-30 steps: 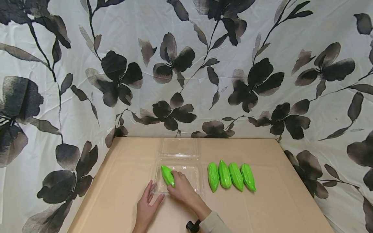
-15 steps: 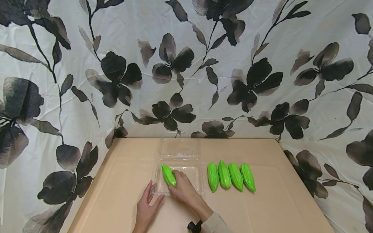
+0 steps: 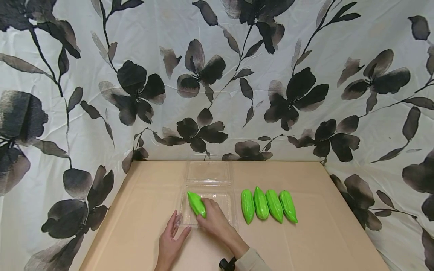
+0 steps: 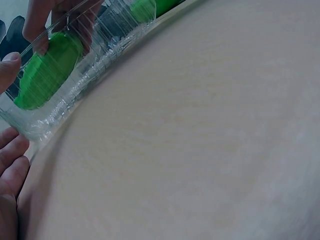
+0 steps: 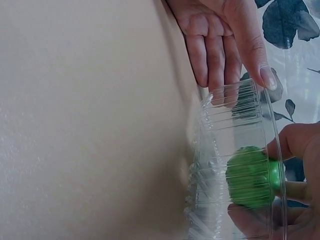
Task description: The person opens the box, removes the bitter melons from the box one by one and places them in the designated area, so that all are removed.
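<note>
In the head view my right hand [image 3: 217, 224] holds a glossy green bitter melon [image 3: 195, 204] by its near end, thumb on one side and fingers on the other. The melon lies slanted inside the left part of a clear plastic clamshell container [image 3: 234, 210]. Through the container's ribbed wall, the right wrist view shows the bumpy melon [image 5: 248, 177] low inside. My left hand [image 3: 169, 241] touches the container's near left corner. Its thumb is at the rim and its fairly straight fingers [image 5: 216, 62] lie along the outer wall.
The container's lid [image 3: 208, 172] lies folded back toward the table's far edge. Right of the container, several more green bitter melons [image 3: 261, 203] lie in a row. A tan tabletop [image 3: 315, 241] lies beneath everything. Floral cloth [image 3: 251, 139] hangs behind and at the sides.
My right hand has shifted very slightly to the right, and the melon's near end has moved with it. The left hand and the container stay in place.
</note>
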`<act>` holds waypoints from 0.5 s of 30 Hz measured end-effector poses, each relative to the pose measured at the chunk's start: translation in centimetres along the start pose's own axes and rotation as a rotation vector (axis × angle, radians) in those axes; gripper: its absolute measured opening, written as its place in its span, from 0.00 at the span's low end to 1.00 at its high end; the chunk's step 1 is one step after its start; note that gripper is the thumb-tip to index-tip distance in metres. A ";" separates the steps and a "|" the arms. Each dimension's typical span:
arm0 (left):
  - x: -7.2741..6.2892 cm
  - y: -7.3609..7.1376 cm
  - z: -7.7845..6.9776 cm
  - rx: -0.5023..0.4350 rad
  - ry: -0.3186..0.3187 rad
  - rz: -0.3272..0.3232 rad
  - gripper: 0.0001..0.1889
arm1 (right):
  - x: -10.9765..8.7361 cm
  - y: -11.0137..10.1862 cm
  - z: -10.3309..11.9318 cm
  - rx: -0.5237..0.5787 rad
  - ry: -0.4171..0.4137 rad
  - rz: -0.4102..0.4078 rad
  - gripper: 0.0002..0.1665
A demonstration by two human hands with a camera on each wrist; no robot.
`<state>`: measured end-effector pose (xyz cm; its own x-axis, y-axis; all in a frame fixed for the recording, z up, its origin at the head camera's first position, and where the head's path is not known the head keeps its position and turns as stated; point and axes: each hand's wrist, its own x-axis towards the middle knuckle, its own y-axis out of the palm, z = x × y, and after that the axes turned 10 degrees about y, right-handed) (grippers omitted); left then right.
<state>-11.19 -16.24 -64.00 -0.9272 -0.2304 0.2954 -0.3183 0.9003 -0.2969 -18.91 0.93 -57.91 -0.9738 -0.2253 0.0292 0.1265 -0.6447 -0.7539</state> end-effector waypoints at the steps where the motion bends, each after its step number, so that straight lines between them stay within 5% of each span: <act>1: 0.0 0.0 0.0 0.003 -0.003 -0.001 0.42 | 0.0 0.0 0.0 -0.001 -0.001 -0.002 0.35; 15: 0.1 0.2 0.3 0.037 -0.004 -0.006 0.42 | -0.3 -0.7 0.0 -0.001 -0.002 -0.023 0.32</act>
<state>-11.43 -16.20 -64.31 -0.9259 -0.2376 0.2936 -0.3311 0.8847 -0.3281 -18.68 1.41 -57.42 -0.9761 -0.2120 0.0484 0.1035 -0.6490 -0.7537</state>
